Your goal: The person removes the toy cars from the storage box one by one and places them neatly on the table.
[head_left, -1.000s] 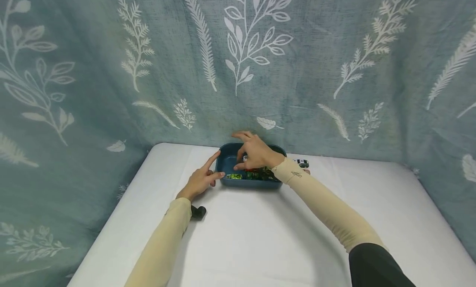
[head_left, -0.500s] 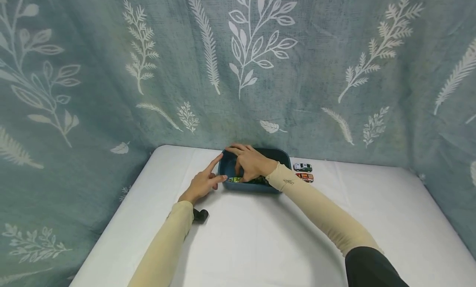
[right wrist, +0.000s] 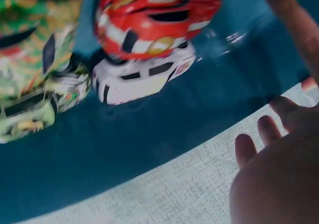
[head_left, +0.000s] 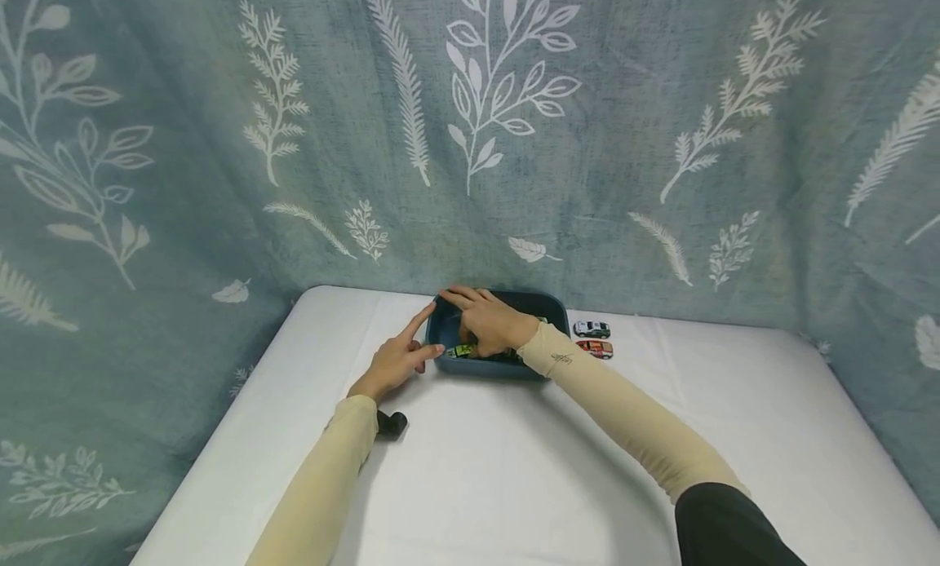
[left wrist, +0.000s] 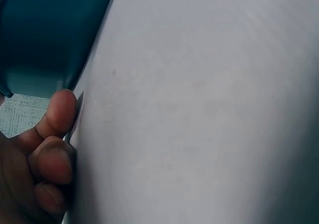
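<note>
A dark blue plastic bin point(head_left: 492, 369) stands at the back of the white table with toy cars inside. My left hand point(head_left: 392, 360) touches its left side, index finger and thumb stretched to the two corners, the other fingers folded under. My right hand point(head_left: 495, 321) reaches down into the bin. Its thumb and index finger pinch a green-yellow toy car point(head_left: 460, 351) near the left end; the fingertips are partly hidden. In the right wrist view a red toy car point(right wrist: 159, 20), a white toy car point(right wrist: 144, 77) and green patterned toy cars point(right wrist: 30, 50) lie in the bin.
A white-and-green toy car point(head_left: 591, 329) and an orange toy car point(head_left: 596, 350) stand on the white tablecloth point(head_left: 485, 468) right of the bin. A leaf-patterned curtain point(head_left: 624, 126) hangs close behind the bin. A black device point(head_left: 392, 425) sits at my left wrist.
My right hand has gone lower into the bin and closed on the green-yellow car, which now sits slightly tilted. The orange car came out from behind the right sleeve. My left hand stays put.
</note>
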`<state>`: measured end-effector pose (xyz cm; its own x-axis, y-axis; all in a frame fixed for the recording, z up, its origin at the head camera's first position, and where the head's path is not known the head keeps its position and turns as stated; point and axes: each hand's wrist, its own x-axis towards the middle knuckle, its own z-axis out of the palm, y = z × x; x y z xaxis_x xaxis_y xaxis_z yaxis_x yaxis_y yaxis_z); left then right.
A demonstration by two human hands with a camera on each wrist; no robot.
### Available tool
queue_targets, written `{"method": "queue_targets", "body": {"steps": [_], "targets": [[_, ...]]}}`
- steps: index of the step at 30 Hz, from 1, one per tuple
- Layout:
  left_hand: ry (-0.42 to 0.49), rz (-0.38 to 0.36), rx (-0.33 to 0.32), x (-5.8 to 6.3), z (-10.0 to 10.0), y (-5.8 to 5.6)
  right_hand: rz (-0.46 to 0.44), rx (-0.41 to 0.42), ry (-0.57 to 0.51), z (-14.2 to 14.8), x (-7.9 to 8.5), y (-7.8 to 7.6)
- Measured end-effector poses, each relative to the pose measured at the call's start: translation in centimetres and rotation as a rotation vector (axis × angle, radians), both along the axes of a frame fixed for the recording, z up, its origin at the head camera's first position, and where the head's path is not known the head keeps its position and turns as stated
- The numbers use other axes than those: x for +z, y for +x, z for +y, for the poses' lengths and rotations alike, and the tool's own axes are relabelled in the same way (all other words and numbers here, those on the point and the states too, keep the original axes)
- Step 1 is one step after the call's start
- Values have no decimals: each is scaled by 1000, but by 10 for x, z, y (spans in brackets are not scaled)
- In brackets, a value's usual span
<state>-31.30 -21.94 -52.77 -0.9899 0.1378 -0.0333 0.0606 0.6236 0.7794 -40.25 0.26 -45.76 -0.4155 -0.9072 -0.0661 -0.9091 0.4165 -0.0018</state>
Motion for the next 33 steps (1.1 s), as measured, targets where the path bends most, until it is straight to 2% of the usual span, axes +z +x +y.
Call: {"method": "queue_targets", "body": {"steps": [7,13,18,26,33], "targets": [[2,18,6,2,0,2,-6,-8,6,-1,14,-1],[-8,8,12,0,0,2,-40,-42,10,4,31,7],[-9,5,18,0,1,1,-30,-66,-10,15,41,12],[-12,8,26,0,1,1,-27,-107,-30,35,44,14],[-23,18,28,-2,3,2,24,-112,-65,56,46,18]]}}
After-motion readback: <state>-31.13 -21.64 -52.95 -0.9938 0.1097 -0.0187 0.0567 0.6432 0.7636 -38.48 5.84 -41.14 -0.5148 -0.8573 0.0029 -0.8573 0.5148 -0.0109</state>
